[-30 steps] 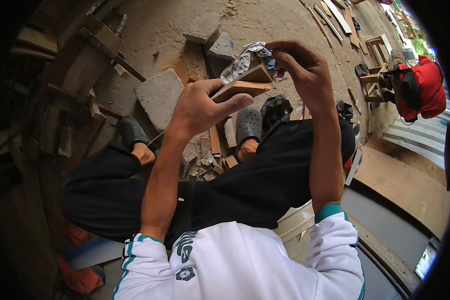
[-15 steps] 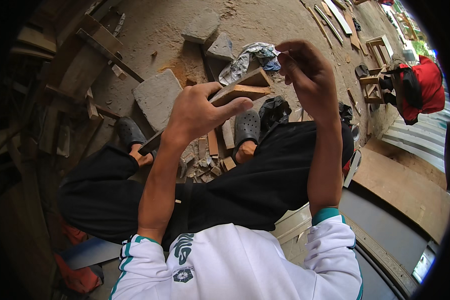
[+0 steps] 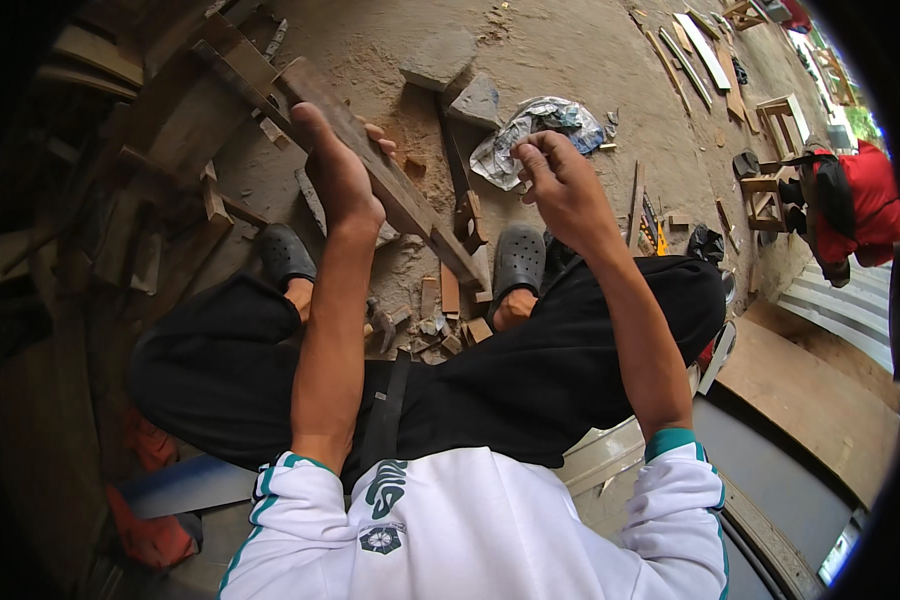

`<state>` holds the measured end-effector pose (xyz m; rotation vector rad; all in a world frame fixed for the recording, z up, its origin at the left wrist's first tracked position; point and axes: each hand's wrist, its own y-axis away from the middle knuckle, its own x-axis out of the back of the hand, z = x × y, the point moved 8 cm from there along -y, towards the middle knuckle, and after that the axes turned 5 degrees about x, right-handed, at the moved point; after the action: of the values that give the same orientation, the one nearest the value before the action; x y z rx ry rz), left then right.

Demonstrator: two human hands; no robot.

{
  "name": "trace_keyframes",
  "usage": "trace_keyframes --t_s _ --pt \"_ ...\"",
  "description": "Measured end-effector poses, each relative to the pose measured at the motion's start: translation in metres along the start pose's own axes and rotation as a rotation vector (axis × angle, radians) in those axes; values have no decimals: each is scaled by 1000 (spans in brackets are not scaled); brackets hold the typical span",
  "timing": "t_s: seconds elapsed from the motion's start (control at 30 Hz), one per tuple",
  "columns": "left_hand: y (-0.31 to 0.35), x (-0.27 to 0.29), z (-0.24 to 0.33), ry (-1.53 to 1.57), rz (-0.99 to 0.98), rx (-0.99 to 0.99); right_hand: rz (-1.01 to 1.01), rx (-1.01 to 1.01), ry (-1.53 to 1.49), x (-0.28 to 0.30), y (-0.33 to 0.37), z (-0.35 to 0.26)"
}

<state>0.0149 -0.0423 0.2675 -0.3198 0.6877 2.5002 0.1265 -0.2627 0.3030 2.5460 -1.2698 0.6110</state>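
My left hand (image 3: 342, 180) grips a long wooden piece (image 3: 400, 200), thumb on the near side and fingertips showing over the far edge. The piece slants from upper left down toward the right shoe, above the ground. To the right, my right hand (image 3: 573, 195) is raised with thumb and fingers pinched together. Whatever lies between those fingertips, if anything, is too small to make out. Just beyond that hand, a crumpled white and blue sheet (image 3: 540, 118) lies on the ground.
Wood offcuts (image 3: 448, 325) and a claw hammer (image 3: 382, 322) lie between my feet. Concrete blocks (image 3: 438, 60) sit ahead. A wooden frame (image 3: 232, 85) stands at left. Loose strips (image 3: 705, 50) lie far right, near a person in red (image 3: 860, 205). Plywood (image 3: 800, 395) is at my right.
My left hand has swung the wooden piece up and left, turning it lengthwise across the view. My right hand has come lower and slightly left, still pinched.
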Motion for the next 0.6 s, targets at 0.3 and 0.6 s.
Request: trace_keyframes --t_s 0.3,0.6 --pt "-11 26 -5 338 151 183 -55 482 225 -51 1 -38" --pt "-15 24 -18 423 93 191 -288 357 271 -100 8 -49"
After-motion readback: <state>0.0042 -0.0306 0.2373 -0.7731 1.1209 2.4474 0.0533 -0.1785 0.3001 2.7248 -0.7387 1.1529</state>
